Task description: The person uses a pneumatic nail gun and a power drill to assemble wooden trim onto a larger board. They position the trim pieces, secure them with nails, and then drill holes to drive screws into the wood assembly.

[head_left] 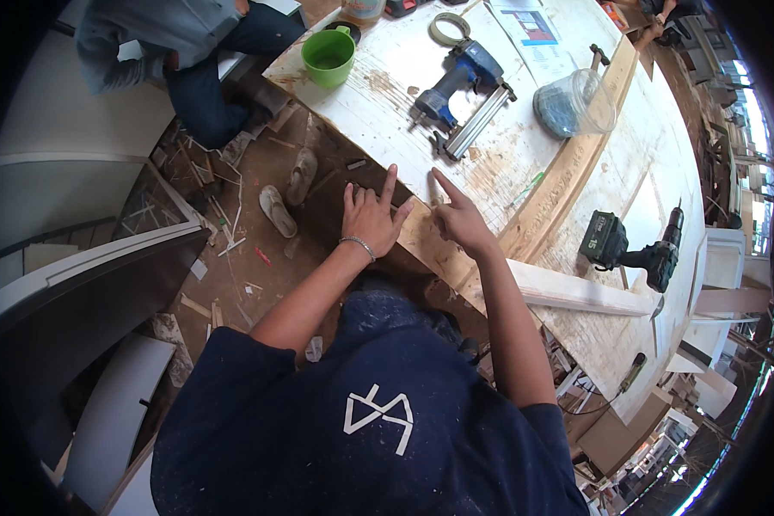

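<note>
My left hand is at the table's near edge, fingers spread and nothing in it; a beaded bracelet circles its wrist. To its right, my right hand points its index finger across the white tabletop, the other fingers curled, with nothing seen in them. Just beyond the fingertips lies a blue and black nail gun with a silver magazine. A long wooden board with handwriting runs to the right of my right hand. Close to that forearm is a pale wood bar.
Beyond stand a green mug, a tape roll, a printed sheet, a hammer and a clear tub. A cordless drill lies right. One person is far left; another's hand is far right. Slippers and scraps litter the floor.
</note>
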A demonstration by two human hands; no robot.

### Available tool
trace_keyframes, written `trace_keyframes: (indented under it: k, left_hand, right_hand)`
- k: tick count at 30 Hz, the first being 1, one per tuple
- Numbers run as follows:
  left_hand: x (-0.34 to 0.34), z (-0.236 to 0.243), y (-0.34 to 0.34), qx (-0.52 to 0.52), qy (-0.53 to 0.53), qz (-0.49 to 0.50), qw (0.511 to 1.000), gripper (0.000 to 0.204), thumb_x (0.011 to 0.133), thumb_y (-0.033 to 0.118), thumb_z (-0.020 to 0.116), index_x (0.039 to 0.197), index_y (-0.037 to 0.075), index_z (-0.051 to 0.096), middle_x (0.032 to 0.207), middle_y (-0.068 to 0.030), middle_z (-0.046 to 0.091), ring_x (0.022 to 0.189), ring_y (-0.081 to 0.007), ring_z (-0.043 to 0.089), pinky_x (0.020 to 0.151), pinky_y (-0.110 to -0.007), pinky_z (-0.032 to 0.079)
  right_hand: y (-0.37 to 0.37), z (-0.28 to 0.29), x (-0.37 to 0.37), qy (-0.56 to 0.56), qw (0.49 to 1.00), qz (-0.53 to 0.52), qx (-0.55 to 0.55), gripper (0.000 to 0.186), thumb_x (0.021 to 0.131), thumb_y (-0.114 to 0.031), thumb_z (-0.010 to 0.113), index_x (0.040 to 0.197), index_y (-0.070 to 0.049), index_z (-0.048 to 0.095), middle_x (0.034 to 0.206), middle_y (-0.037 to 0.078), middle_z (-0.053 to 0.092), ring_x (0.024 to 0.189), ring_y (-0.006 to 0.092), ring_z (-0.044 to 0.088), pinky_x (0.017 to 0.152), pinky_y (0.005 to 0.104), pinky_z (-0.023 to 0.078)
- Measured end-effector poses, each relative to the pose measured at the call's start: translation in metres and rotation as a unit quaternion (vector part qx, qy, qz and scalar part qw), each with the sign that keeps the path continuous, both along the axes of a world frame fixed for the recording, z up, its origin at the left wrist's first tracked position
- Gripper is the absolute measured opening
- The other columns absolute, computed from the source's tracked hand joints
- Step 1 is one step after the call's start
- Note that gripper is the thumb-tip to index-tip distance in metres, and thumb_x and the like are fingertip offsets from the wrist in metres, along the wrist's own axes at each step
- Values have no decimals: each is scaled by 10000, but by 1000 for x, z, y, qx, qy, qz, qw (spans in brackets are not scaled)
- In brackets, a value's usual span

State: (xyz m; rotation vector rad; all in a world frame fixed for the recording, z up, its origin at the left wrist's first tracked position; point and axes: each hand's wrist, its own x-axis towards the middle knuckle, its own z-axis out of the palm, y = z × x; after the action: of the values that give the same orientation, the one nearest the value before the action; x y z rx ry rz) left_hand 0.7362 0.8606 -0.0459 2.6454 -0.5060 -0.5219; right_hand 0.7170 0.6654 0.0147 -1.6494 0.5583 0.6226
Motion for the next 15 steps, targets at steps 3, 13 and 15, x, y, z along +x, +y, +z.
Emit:
trace_keyframes:
  k: [3, 13, 15]
  left_hand:
    - [0, -10, 3, -40, -37, 27, 998, 782, 1076, 574, 338, 1685, 191, 32, 1145, -293, 657, 1178, -436, 590, 1223, -568, 205]
    - [30, -17, 16, 18, -14, 6, 1000, 858, 1054, 316, 503, 1673, 187, -76, 1032, -243, 712, 1018, -375, 678, 1153, -557, 343]
    - [31, -10, 15, 35, 14, -4, 999, 942, 1011, 260, 562, 1667, 183, -110, 1016, -231, 724, 1009, -371, 689, 1164, -551, 339]
  right_hand:
    - [0, -7, -9, -2, 1000, 13, -16, 772, 935, -63, 540, 1650, -255, 319, 727, -4, 543, 581, 94, 467, 533, 271, 420]
    - [49, -3, 34, -57, 986, 138, -74, 850, 900, -208, 581, 1671, -277, 231, 1027, 201, 731, 938, 288, 685, 926, 385, 515]
    - [55, -8, 39, -48, 988, 125, -74, 854, 892, -204, 582, 1670, -276, 236, 1019, 200, 729, 928, 280, 685, 915, 384, 519]
